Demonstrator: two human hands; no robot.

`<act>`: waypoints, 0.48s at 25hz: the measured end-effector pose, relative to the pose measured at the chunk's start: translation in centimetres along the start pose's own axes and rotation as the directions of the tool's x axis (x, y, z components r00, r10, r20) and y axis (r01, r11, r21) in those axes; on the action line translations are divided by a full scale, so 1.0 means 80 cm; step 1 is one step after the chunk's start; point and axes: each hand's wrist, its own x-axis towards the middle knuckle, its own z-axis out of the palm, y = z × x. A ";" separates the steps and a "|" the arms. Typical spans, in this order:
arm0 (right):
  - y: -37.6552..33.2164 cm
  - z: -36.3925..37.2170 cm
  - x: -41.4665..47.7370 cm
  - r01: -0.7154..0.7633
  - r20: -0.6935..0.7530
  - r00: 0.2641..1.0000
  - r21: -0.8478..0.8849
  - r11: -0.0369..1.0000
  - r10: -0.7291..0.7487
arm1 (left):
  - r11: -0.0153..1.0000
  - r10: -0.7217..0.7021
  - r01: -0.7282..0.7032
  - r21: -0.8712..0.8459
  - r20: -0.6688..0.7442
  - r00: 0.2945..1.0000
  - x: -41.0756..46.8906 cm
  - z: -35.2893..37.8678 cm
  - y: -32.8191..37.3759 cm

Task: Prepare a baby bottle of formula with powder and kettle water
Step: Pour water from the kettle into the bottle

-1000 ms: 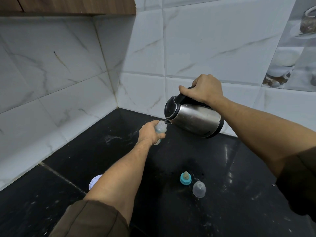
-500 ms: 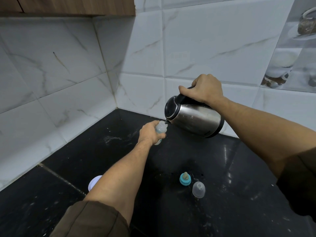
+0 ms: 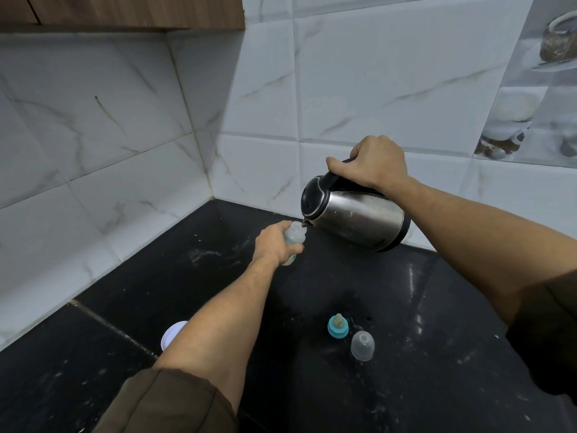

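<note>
Black counter (image 3: 406, 307), steel-and-black kettle (image 3: 359, 217)

Black stone counter (image 3: 452, 307) lies open on the right; teal-ringed teat (image 3: 337, 327) and clear domed cap (image 3: 362, 345) block the near middle

A black counter (image 3: 125, 307) with pale specks meets white marble-look wall tiles (image 3: 359, 89) in a far corner. A brown wooden cabinet (image 3: 125, 10) hangs at top left; a picture tile (image 3: 530, 104) with cups is far right.

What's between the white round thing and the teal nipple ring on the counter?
In the head view, the left forearm crosses over that stretch, hiding part of the white round thing; the counter showing toward the teal nipple ring is bare.
</note>
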 end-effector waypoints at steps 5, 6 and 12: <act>0.000 0.000 -0.001 0.006 0.001 1.000 -0.001 1.000 -0.006 | 1.000 0.008 -0.008 0.003 0.004 1.000 -0.001 0.000 0.000; 0.000 0.001 -0.001 0.006 0.000 1.000 -0.001 1.000 -0.006 | 1.000 0.007 -0.007 0.005 0.005 1.000 -0.002 -0.001 0.000; 0.001 -0.001 -0.001 0.003 -0.007 1.000 0.006 1.000 -0.003 | 1.000 0.007 -0.007 0.006 0.008 1.000 -0.002 -0.001 0.002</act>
